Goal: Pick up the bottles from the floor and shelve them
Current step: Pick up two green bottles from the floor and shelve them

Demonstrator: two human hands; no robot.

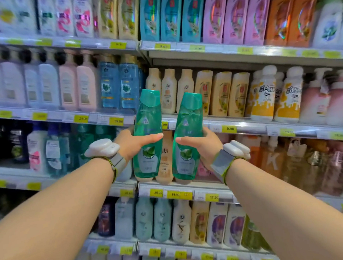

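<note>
Both arms outstretched, grips (132,142) (201,146) clenched

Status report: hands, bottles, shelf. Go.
Left hand grips left green bottle. Right hand grips right green bottle. Both upright, off the shelf. Stocked beige bottle stands behind them.

Two translucent green bottles (148,137) (187,137) are showing teal caps and grey leaf-printed labels; yellow price tags (228,129) are lining the shelf rails (245,124); white wrist devices (102,147) are sitting on grey, lime-edged straps (117,162).
</note>
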